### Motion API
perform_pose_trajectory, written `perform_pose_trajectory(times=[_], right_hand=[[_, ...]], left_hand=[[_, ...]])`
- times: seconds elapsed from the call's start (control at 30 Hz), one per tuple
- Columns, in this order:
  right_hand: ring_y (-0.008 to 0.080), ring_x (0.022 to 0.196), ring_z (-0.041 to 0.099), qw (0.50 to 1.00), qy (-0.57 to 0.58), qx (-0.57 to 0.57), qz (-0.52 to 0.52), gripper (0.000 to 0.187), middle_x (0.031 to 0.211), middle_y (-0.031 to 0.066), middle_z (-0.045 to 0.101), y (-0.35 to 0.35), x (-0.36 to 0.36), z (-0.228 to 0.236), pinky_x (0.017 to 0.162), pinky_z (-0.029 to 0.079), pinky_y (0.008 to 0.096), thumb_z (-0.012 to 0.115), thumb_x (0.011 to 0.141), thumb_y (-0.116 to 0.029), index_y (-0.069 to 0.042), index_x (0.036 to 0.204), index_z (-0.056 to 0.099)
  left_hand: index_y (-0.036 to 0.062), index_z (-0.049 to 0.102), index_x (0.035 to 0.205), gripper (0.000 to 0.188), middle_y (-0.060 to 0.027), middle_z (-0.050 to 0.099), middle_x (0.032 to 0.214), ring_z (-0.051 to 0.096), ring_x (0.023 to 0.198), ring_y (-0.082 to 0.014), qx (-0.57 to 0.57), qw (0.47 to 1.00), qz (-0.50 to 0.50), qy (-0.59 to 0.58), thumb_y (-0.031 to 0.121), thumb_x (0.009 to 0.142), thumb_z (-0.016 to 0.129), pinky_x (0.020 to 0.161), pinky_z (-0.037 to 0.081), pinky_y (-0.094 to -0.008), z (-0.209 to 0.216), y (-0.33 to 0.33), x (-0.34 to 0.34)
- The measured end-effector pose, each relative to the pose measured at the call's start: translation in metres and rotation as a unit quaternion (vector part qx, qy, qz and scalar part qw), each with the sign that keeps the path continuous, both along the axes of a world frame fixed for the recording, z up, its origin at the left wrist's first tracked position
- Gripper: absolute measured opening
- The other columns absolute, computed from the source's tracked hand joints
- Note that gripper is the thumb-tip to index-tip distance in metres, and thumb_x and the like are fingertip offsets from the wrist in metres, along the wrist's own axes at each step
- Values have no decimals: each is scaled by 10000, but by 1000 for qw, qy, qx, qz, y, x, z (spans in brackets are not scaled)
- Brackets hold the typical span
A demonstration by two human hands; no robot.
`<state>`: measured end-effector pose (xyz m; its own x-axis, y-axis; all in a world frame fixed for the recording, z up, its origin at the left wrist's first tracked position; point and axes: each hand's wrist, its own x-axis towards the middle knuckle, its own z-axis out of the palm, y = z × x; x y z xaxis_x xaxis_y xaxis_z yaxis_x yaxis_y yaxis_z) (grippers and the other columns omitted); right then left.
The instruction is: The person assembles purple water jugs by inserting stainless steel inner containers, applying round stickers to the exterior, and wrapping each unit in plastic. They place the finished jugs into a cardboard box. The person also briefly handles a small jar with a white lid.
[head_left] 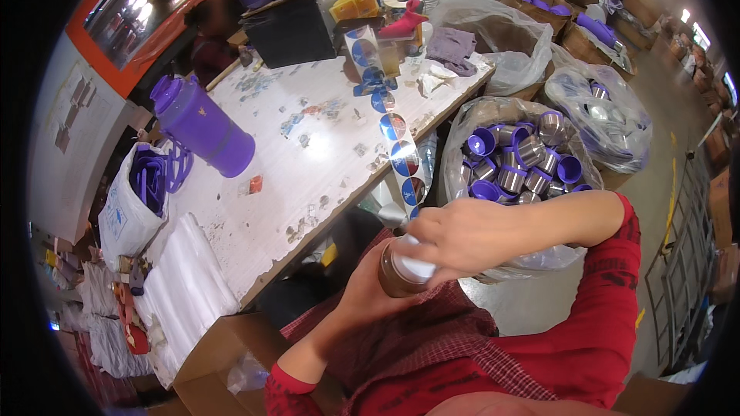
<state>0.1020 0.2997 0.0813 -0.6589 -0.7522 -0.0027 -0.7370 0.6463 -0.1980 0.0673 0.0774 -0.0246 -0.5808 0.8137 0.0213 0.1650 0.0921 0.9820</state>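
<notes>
Close in front of my body, my left hand (364, 286) wraps round a small shiny cup (398, 276) that looks like metal and reflects brown. The cup is tilted, and its upper end shows pale and whitish. From the right, my right hand (462, 237) reaches across with curled fingers pressed on that pale end; the fingertips are slightly blurred. Just beyond my hands, a strip of round blue-and-red stickers (404, 158) hangs over the table edge. To the right, an open plastic bag (456, 127) holds several steel cups with purple rims (530, 152).
A large purple flask (206, 127) stands on the worn white table (308, 162). White sheets (185, 293) and a bag of purple parts (127, 212) lie at its left. Another bag of cups (609, 119) and cartons line the right. An open cardboard box (223, 347) sits at lower left.
</notes>
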Motion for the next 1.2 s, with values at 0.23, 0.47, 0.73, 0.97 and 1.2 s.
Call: perform_pose_trajectory(times=[0.23, 0.47, 0.73, 0.97, 1.2], right_hand=[[332, 821, 650, 997, -1, -83, -8, 679, 1057, 177, 532, 22, -4, -14, 627, 546, 406, 761, 759, -383, -149, 1323, 464], [344, 650, 639, 994, -36, -1, -101, 666, 932, 168, 547, 46, -37, -12, 538, 507, 422, 747, 764, -420, -145, 1292, 449], [307, 1161, 564, 954, -142, -215, -151, 896, 1267, 144, 577, 103, -90, -17, 993, 437, 408, 800, 719, -486, -104, 1446, 440], [313, 1091, 584, 962, -112, -207, -137, 749, 1190, 163, 598, 95, -89, -22, 943, 455, 391, 753, 810, -394, -76, 1424, 464], [341, 988, 623, 958, -67, -225, -166, 599, 1072, 188, 621, 79, -88, -22, 849, 488, 400, 711, 829, -363, -50, 1311, 540]], left_hand=[[11, 447, 1328, 816, -120, 572, 1234, 581, 1141, -219, -7, 1000, 7, 1, 127, 637, 864, 975, 457, -341, -4, 21, -15], [10, 393, 1361, 932, -184, 542, 1261, 562, 1173, -289, -10, 999, -14, 28, 204, 598, 891, 1003, 448, -388, -19, 68, -63], [-5, 446, 1306, 890, -177, 598, 1214, 595, 1130, -293, 20, 996, 34, 78, 328, 617, 898, 980, 455, -378, 1, 89, -98], [-29, 380, 1354, 913, -174, 581, 1240, 577, 1149, -259, -23, 992, 34, 117, 295, 663, 881, 1007, 436, -377, 9, 85, -100], [-16, 365, 1375, 880, -158, 534, 1305, 522, 1211, -244, 69, 988, -82, -108, 270, 705, 858, 1042, 405, -381, -4, 81, -104]])
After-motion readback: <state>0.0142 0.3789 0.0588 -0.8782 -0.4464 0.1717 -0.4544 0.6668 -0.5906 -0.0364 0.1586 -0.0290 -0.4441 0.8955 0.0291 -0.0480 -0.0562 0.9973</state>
